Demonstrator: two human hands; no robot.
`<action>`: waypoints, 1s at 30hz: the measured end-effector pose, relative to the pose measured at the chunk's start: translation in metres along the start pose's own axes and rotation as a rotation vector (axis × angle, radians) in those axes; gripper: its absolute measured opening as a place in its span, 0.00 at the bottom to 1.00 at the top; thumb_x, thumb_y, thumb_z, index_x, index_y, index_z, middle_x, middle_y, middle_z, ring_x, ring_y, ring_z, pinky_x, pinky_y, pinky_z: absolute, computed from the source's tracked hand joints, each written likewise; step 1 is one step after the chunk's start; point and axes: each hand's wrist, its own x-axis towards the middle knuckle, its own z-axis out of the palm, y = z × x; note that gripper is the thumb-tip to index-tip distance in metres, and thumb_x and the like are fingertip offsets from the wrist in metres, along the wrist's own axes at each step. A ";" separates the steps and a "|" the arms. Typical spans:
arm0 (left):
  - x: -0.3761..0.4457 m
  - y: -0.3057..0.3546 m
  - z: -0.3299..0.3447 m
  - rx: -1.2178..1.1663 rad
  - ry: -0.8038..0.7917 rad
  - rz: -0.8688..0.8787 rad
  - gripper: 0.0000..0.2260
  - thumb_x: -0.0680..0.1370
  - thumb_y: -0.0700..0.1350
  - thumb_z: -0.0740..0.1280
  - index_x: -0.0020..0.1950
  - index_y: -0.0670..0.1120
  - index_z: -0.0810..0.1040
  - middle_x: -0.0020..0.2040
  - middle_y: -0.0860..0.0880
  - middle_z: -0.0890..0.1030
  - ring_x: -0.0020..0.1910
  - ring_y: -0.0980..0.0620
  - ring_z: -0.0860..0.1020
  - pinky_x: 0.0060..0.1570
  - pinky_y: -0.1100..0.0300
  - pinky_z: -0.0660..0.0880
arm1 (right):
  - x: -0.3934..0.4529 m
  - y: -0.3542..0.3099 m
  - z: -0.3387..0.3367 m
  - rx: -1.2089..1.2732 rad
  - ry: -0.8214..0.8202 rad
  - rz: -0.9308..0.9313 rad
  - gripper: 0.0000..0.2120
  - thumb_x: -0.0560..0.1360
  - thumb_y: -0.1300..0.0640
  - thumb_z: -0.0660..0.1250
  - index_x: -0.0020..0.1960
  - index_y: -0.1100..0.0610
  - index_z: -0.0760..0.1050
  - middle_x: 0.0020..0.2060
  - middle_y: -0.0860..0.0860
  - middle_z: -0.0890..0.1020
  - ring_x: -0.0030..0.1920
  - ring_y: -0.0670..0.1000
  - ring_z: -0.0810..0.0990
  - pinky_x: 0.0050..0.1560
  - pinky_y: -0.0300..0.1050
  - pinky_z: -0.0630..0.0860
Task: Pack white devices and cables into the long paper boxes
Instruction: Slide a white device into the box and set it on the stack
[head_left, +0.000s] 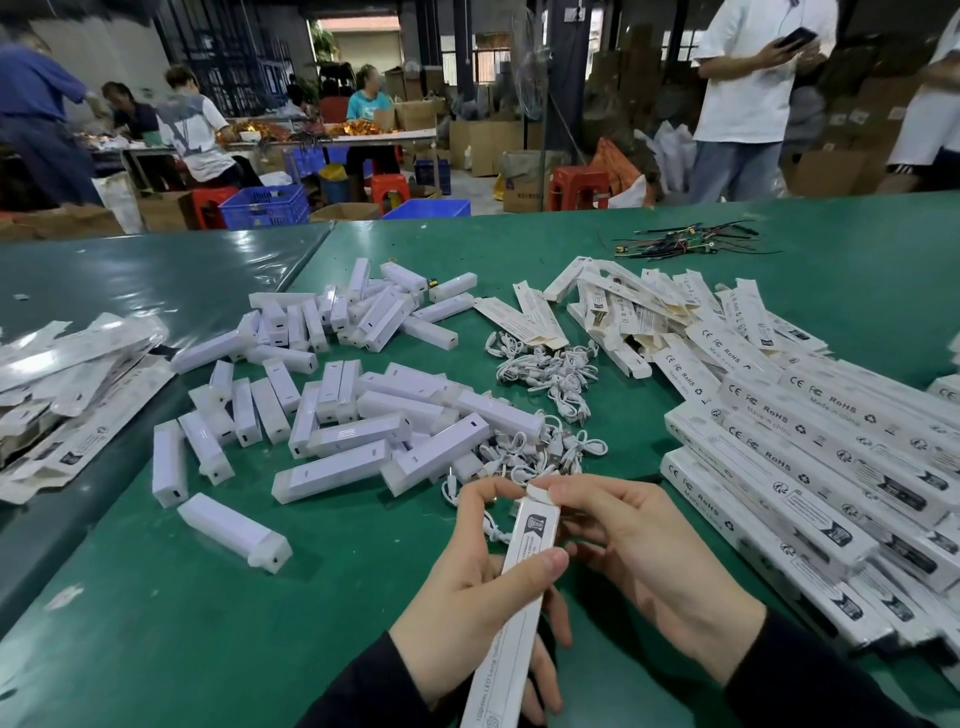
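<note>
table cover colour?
Green, glossy table cover, best seen in the head view.

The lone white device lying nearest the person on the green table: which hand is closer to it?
Left. The left hand grips the long paper box just right of that white device; the right hand pinches the box's end flap, farther right.

Even overhead light leaves glare streaks on the green table (156, 270), while the dim background blurs and edges bow.
</note>
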 end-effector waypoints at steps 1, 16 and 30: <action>0.000 0.000 0.000 0.003 -0.005 0.000 0.21 0.72 0.50 0.71 0.57 0.57 0.62 0.36 0.34 0.77 0.22 0.44 0.78 0.22 0.56 0.76 | -0.001 0.000 0.000 -0.009 -0.002 -0.005 0.07 0.72 0.59 0.69 0.45 0.55 0.86 0.40 0.56 0.86 0.37 0.47 0.81 0.37 0.37 0.76; 0.000 0.018 -0.010 -0.181 -0.027 -0.180 0.29 0.76 0.57 0.61 0.74 0.47 0.60 0.42 0.39 0.84 0.23 0.47 0.79 0.20 0.59 0.76 | -0.003 0.003 -0.004 -0.122 -0.249 -0.180 0.08 0.67 0.56 0.74 0.45 0.57 0.81 0.45 0.54 0.86 0.45 0.50 0.82 0.47 0.42 0.78; 0.005 0.018 -0.024 -0.227 0.764 0.291 0.21 0.68 0.56 0.66 0.53 0.43 0.80 0.42 0.44 0.83 0.39 0.49 0.82 0.46 0.49 0.78 | -0.007 0.018 0.017 -0.544 -0.185 -0.666 0.09 0.69 0.48 0.76 0.44 0.48 0.78 0.39 0.46 0.81 0.40 0.48 0.79 0.41 0.49 0.78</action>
